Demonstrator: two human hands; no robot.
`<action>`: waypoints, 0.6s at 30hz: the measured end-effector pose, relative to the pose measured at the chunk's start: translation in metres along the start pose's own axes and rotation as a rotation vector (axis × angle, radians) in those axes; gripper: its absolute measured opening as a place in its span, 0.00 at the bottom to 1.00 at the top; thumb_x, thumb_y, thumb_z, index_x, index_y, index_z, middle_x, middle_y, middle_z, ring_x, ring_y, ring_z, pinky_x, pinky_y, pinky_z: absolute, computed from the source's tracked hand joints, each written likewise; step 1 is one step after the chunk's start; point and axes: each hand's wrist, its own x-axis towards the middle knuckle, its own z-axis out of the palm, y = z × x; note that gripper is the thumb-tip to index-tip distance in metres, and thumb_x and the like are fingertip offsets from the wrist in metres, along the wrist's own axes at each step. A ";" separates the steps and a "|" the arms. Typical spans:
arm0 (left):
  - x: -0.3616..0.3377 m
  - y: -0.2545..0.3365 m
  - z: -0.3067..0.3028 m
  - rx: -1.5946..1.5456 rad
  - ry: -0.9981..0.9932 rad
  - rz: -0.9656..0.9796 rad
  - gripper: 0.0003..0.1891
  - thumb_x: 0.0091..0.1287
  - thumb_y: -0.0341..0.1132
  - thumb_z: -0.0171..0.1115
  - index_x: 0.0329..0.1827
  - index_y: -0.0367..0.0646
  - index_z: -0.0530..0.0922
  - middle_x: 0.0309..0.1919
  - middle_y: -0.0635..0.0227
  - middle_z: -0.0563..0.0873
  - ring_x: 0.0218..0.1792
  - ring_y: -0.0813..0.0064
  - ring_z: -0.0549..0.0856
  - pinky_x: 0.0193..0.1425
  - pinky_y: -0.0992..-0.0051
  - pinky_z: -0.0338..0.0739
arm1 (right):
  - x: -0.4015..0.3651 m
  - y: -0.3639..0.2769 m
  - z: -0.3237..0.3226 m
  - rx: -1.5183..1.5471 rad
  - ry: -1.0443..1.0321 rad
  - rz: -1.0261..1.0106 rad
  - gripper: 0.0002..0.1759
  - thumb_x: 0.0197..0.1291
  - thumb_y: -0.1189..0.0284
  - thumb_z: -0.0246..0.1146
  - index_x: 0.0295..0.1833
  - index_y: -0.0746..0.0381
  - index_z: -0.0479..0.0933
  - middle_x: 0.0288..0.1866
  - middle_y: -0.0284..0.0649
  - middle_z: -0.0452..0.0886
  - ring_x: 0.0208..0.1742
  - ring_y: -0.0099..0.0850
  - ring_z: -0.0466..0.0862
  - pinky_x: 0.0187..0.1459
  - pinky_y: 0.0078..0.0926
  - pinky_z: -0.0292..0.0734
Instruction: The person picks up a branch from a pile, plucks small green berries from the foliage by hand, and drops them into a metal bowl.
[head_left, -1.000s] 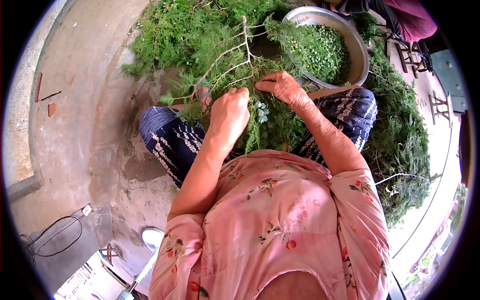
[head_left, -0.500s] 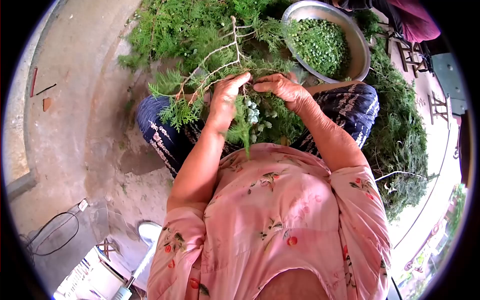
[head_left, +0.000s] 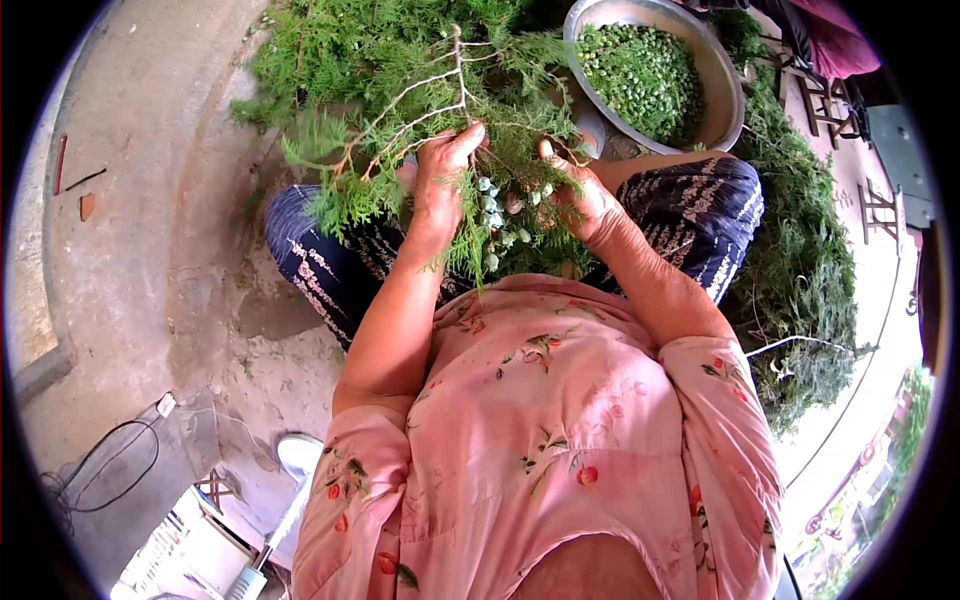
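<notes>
My left hand (head_left: 447, 180) is closed round a green conifer branch (head_left: 460, 85), its thumb pressed against the stem. The branch's bare pale twigs spread beyond the hand, and feathery green sprigs hang on both sides. Pale blue-green cones (head_left: 490, 205) cluster between my two hands. My right hand (head_left: 590, 205) lies just right of the cones, with its thumb raised apart from the fingers. Foliage partly covers those fingers, which touch the sprigs from the side.
A metal basin (head_left: 735, 125) of small green cones (head_left: 640, 80) stands at the far right. Cut conifer branches (head_left: 380, 50) heap ahead, and another pile (head_left: 800, 280) lies on the right. Concrete floor (head_left: 150, 200) stretches left, with a cable (head_left: 150, 450) at lower left.
My right hand has moved away from my left, and its pinch has opened. The branch and my left hand have shifted slightly, exposing more of the blue-green cones.
</notes>
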 end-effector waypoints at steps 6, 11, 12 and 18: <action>0.007 -0.018 -0.006 -0.191 0.199 0.026 0.13 0.53 0.38 0.66 0.32 0.36 0.78 0.27 0.70 0.79 0.27 0.79 0.73 0.35 0.77 0.66 | -0.013 -0.002 0.007 0.100 -0.028 -0.084 0.26 0.58 0.52 0.56 0.52 0.62 0.71 0.39 0.39 0.80 0.26 0.26 0.78 0.25 0.22 0.74; 0.000 -0.014 -0.001 -0.114 0.300 0.016 0.13 0.54 0.37 0.67 0.36 0.36 0.78 0.29 0.69 0.80 0.32 0.77 0.75 0.41 0.79 0.67 | -0.008 -0.005 0.002 -0.038 -0.056 0.061 0.18 0.55 0.64 0.61 0.46 0.66 0.73 0.38 0.41 0.80 0.30 0.27 0.80 0.29 0.23 0.77; 0.000 -0.015 -0.001 -0.114 0.299 0.016 0.13 0.54 0.37 0.67 0.36 0.36 0.78 0.29 0.69 0.80 0.32 0.77 0.75 0.41 0.79 0.67 | -0.008 -0.006 0.007 -0.038 -0.055 0.060 0.18 0.55 0.64 0.61 0.46 0.66 0.73 0.38 0.41 0.80 0.30 0.27 0.80 0.29 0.23 0.77; -0.001 -0.011 0.001 0.073 0.328 -0.019 0.13 0.55 0.40 0.66 0.32 0.37 0.79 0.23 0.72 0.80 0.26 0.80 0.74 0.33 0.79 0.66 | 0.009 0.006 0.024 -0.203 0.191 0.084 0.17 0.55 0.63 0.61 0.39 0.67 0.74 0.28 0.37 0.78 0.25 0.22 0.74 0.19 0.16 0.67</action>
